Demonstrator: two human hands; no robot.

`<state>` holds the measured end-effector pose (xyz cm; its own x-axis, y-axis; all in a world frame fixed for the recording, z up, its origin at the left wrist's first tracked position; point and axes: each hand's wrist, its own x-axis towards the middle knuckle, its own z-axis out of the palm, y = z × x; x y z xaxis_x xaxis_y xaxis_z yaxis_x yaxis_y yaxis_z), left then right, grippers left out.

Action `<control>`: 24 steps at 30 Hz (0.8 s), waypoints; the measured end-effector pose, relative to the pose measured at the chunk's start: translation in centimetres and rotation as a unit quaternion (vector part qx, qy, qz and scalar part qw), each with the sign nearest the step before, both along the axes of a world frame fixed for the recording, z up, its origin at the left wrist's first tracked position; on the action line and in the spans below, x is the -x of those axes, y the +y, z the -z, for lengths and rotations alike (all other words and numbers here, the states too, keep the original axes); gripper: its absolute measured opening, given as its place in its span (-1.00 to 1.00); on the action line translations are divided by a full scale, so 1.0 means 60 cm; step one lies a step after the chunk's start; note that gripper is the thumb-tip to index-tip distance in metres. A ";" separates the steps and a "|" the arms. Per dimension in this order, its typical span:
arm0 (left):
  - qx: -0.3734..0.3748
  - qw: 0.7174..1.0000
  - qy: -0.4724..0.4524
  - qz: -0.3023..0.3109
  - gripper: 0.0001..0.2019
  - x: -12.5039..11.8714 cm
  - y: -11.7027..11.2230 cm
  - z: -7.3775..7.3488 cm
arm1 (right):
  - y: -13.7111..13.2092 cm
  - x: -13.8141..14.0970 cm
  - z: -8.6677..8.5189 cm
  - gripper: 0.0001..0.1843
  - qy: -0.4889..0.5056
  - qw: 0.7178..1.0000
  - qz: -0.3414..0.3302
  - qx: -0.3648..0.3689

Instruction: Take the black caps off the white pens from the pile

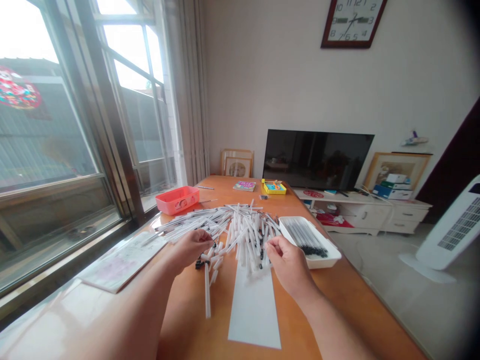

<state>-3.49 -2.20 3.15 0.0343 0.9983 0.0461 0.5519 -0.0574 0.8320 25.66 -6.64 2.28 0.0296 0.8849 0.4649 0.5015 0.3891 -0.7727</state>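
A big loose heap of white pen barrels (228, 225) lies across the middle of the orange-brown table (337, 300). My left hand (191, 246) rests at the heap's near left edge, fingers curled round something small that I cannot make out. My right hand (287, 262) is at the heap's near right edge, thumb and fingers pinched close together at a barrel's end. One white barrel (207, 295) lies apart, pointing toward me. A white paper strip (255, 310) lies between my forearms. A white tray (333, 255) right of my right hand holds a row of black-tipped refills (305, 236).
A pink plastic basket (177, 199) stands at the far left of the table. A printed sheet (123, 260) lies by the window side. Small books (244, 185) and a yellow box (274, 188) sit at the far end. Beyond are a television (317, 159) and a white fan (450, 230).
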 end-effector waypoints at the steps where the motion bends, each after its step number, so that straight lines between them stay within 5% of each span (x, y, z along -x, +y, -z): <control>1: 0.001 0.999 -0.039 0.037 -0.73 -0.009 -0.009 -0.007 | -0.001 0.004 0.001 -0.73 0.025 0.999 -0.017 0.015; 7: 0.048 0.964 -0.166 0.200 -0.77 -0.059 -0.047 -0.033 | -0.014 0.031 -0.002 -0.57 0.182 0.960 -0.129 0.167; 16: 0.056 0.952 -0.174 0.244 -0.73 -0.097 -0.055 -0.022 | -0.018 0.038 -0.007 -0.66 0.266 0.936 -0.153 0.173; 21: -0.105 0.981 -0.008 0.160 -0.67 -0.102 -0.040 -0.011 | -0.006 0.024 -0.004 -0.68 0.337 0.931 -0.061 0.129; 24: -0.206 0.960 0.155 0.113 -0.72 -0.100 -0.026 0.009 | 0.001 0.013 -0.004 -0.69 0.369 0.921 -0.019 0.119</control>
